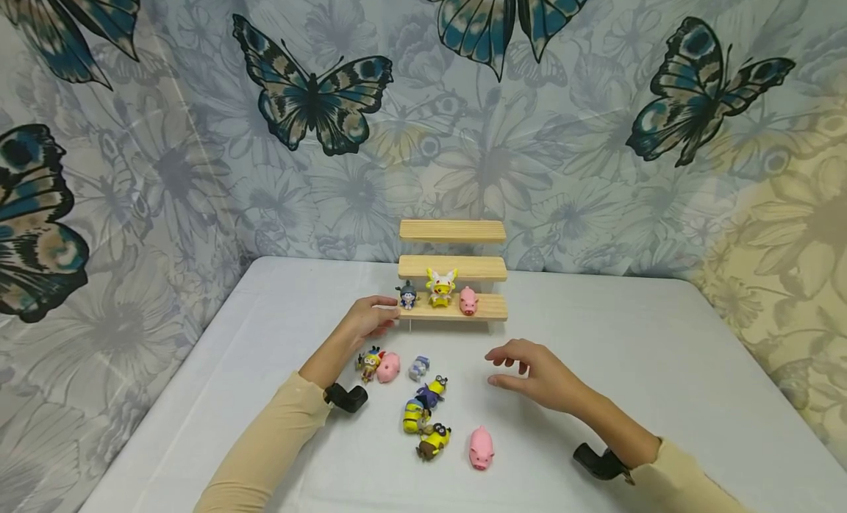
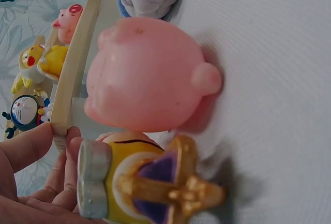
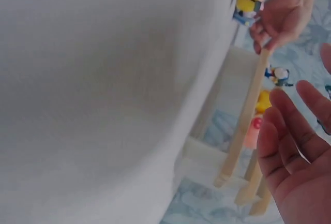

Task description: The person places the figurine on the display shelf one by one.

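At the left end of the lowest board of a three-tier wooden display shelf [image 1: 456,316], my left hand [image 1: 365,318] pinches the board, thumb on top and fingers below in the left wrist view. On that board stand a small dark-capped figurine [image 1: 408,295], a yellow figurine in a white hood [image 1: 440,288] and a pink pig [image 1: 468,301]. My right hand [image 1: 537,373] hovers over the table right of the shelf, fingers loosely bent, holding nothing. Near my left wrist are a minion figurine [image 1: 369,363] and another pink pig [image 2: 147,74].
A small grey-and-blue figurine [image 1: 419,367] lies in front of the shelf. Nearer the front are several minion figurines [image 1: 433,441] close together and a pink pig [image 1: 481,448]. Butterfly-patterned cloth [image 1: 476,153] hangs behind the white table [image 1: 595,314].
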